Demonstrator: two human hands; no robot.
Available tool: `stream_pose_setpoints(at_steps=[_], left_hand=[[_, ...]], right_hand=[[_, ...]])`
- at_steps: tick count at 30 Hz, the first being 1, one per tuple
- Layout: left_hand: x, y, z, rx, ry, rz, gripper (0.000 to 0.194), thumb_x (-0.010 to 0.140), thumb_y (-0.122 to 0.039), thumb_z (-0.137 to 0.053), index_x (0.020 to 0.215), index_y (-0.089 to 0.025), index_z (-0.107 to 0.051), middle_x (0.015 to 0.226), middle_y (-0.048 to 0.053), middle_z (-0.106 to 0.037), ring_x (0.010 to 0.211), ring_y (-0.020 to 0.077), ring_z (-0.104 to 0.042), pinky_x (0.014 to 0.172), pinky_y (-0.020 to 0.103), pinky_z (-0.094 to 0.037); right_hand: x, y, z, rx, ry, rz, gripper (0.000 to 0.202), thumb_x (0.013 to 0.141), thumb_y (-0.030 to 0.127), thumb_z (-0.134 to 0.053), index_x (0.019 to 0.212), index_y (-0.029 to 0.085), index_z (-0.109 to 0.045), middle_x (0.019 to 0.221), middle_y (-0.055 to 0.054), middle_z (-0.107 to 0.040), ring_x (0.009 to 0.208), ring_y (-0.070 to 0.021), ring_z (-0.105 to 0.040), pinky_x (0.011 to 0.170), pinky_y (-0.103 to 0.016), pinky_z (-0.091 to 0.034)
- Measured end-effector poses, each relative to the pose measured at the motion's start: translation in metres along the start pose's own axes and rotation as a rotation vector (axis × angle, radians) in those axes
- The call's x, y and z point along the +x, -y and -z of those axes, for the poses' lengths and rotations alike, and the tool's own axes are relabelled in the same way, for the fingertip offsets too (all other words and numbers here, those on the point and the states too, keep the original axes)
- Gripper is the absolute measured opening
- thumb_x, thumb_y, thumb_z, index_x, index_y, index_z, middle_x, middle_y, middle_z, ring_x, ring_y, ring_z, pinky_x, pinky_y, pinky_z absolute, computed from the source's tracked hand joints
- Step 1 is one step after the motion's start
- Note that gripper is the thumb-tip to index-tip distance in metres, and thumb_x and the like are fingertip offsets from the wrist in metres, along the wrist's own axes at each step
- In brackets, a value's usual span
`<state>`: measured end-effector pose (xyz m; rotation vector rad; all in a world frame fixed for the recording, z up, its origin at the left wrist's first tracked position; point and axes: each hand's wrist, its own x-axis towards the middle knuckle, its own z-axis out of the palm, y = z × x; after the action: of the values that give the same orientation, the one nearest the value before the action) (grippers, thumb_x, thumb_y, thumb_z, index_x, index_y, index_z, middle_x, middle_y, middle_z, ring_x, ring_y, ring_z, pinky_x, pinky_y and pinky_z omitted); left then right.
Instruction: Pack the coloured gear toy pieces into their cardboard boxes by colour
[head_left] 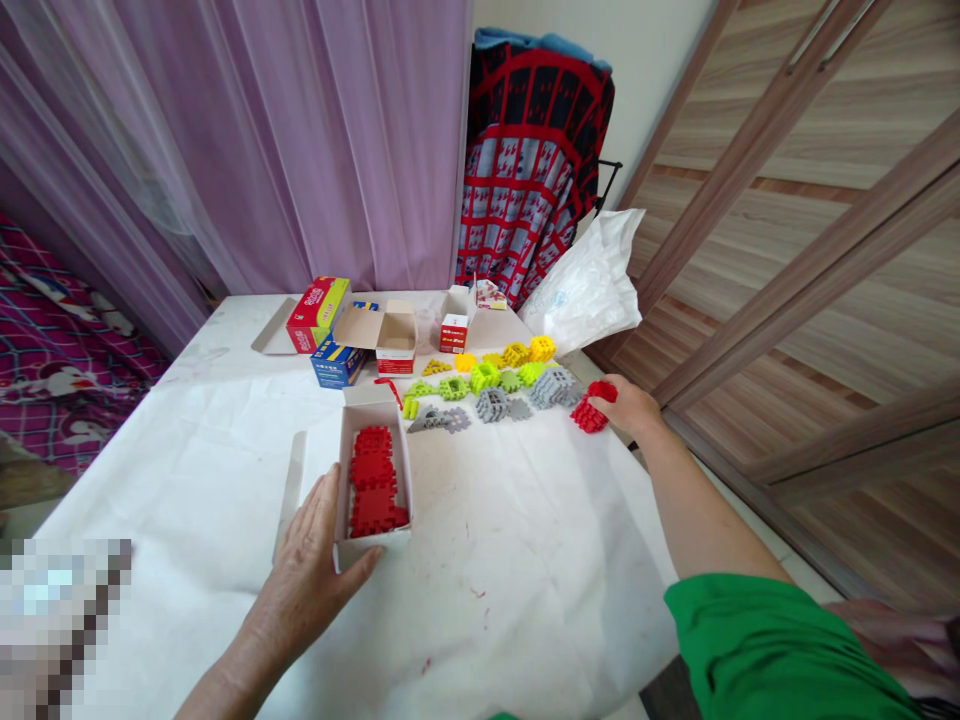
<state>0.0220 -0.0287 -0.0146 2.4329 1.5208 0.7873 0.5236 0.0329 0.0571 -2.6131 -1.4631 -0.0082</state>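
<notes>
A white cardboard box (405, 500) with open flaps stands on the near part of the table, with several red interlocking plastic blocks (373, 465) inside it. My left hand (311, 530) holds its near left corner, fingers along the left wall and thumb by the front. At the table's right edge, my right hand (628, 405) is closed around red interlocking blocks (589, 410); the palm side is hidden. Just left of them lie grey blocks (551, 388), partly joined into hollow shapes.
Rows of lime-green blocks (485, 376) and yellow blocks (516, 354) lie beyond the grey ones. At the back stand a red-and-green box (319, 312), a blue box (337, 363) and small white-and-red boxes (396, 345). A white plastic bag (589, 285) leans at the back right corner.
</notes>
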Motion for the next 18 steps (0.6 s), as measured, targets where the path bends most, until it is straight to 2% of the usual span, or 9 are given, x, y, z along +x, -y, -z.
stream_pose_setpoints(at_steps=[4,7,12,15,18], left_hand=[[-0.001,-0.002,0.001,-0.009,-0.005,0.005,0.093,0.085,-0.048,-0.056,0.155,-0.023,0.001,0.157,0.019,-0.028,0.141,0.0394,-0.035,0.108,0.058,-0.040],[-0.002,-0.005,0.003,-0.016,0.006,0.015,0.095,0.084,-0.045,-0.058,0.155,-0.023,0.001,0.157,0.019,-0.028,0.142,0.0382,-0.034,0.109,0.056,-0.040],[-0.002,-0.011,0.005,-0.010,0.036,0.063,0.099,0.081,-0.039,-0.063,0.155,-0.022,0.001,0.157,0.020,-0.028,0.143,0.0374,-0.031,0.111,0.057,-0.036],[-0.002,-0.015,0.006,-0.024,0.044,0.079,0.102,0.078,-0.034,-0.065,0.155,-0.022,0.000,0.157,0.020,-0.029,0.143,0.0373,-0.031,0.111,0.057,-0.036],[-0.003,-0.016,0.005,-0.037,0.043,0.088,0.104,0.077,-0.030,-0.067,0.155,-0.021,0.002,0.157,0.021,-0.028,0.144,0.0367,-0.030,0.111,0.056,-0.036]], right_hand=[[-0.011,0.017,0.015,0.178,-0.048,0.069,0.048,0.080,0.042,-0.060,0.123,0.022,-0.059,0.113,-0.008,-0.070,0.098,-0.0253,-0.065,0.081,-0.034,-0.048],[-0.024,0.051,0.024,0.381,-0.013,0.245,0.049,0.078,0.042,-0.062,0.123,0.023,-0.058,0.116,-0.007,-0.069,0.099,-0.0251,-0.064,0.085,-0.036,-0.050],[-0.070,0.148,0.035,0.628,0.150,0.651,0.050,0.076,0.037,-0.066,0.123,0.024,-0.058,0.117,-0.005,-0.068,0.103,-0.0240,-0.063,0.089,-0.038,-0.049],[-0.100,0.210,0.031,0.584,0.272,0.843,0.049,0.075,0.032,-0.068,0.122,0.025,-0.058,0.114,-0.004,-0.069,0.099,-0.0212,-0.063,0.088,-0.034,-0.047],[-0.121,0.258,0.017,0.427,0.320,0.971,0.049,0.074,0.031,-0.069,0.121,0.021,-0.057,0.116,-0.007,-0.067,0.101,-0.0223,-0.062,0.088,-0.033,-0.045]])
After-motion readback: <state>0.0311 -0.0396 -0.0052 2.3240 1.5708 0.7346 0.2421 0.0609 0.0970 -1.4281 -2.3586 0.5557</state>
